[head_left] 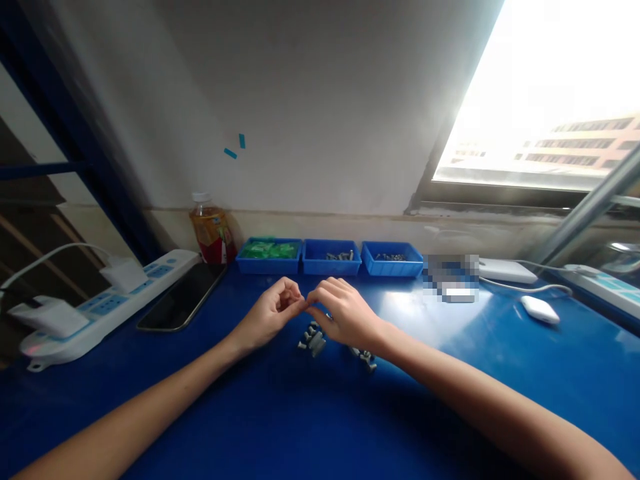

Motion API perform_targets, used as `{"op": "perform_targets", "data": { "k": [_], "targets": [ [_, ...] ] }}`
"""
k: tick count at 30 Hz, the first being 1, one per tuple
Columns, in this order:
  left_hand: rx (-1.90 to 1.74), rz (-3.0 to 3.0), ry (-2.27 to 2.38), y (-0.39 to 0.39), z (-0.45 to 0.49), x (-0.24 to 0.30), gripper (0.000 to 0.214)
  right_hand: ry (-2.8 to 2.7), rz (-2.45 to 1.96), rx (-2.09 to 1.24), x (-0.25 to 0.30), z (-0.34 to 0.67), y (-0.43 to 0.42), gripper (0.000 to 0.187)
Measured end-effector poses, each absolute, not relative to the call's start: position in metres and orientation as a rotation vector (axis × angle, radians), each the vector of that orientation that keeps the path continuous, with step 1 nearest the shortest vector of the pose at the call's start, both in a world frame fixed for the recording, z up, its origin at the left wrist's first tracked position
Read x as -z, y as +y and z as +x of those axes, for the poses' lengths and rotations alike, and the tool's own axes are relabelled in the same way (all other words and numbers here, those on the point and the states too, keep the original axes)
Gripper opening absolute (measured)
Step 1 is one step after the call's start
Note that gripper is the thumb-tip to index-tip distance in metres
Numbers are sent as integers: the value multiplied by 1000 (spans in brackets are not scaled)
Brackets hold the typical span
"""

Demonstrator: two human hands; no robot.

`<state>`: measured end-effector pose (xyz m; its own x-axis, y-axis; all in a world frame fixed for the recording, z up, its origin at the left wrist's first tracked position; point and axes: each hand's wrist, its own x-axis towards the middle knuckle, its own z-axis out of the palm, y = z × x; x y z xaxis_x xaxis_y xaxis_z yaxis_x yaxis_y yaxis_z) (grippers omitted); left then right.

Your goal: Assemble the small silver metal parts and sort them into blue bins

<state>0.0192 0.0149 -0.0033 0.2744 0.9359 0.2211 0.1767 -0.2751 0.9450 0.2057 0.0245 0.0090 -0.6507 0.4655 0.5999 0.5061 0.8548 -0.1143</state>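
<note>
My left hand [277, 310] and my right hand [344, 310] meet fingertip to fingertip above the blue table [280, 413]. Both are closed in a pinch; whatever lies between the fingers is hidden or too small to make out. Just below them is a small pile of grey metal parts [315, 341]. A second group of grey metal parts [367, 360] lies under my right wrist, partly covered by it.
Behind my hands stand a blue bin with green packets [270, 251] and two blue bins [332, 267] [393, 268] with small metal parts. A phone [185, 300], a power strip [113, 303] and a drink bottle [211, 230] are left; a white case [540, 310] lies right.
</note>
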Motion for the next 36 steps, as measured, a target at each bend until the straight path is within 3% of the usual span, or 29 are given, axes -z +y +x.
{"op": "perform_targets", "data": {
  "k": [13,23,27,36],
  "targets": [
    [-1018,1728,1238,11,23,7,23,-2262,-940,-179,5,201,30,12],
    [-895,1781,1246,6,24,5,40,-2354,-772,163,2,205,21,12],
    [-825,1985,1283,1,22,1,34,-2284,-826,173,-6,212,28,14],
    [-356,2322,1185,-15,6,-13,17,-1793,-1527,277,-23,288,92,22]
  ]
}}
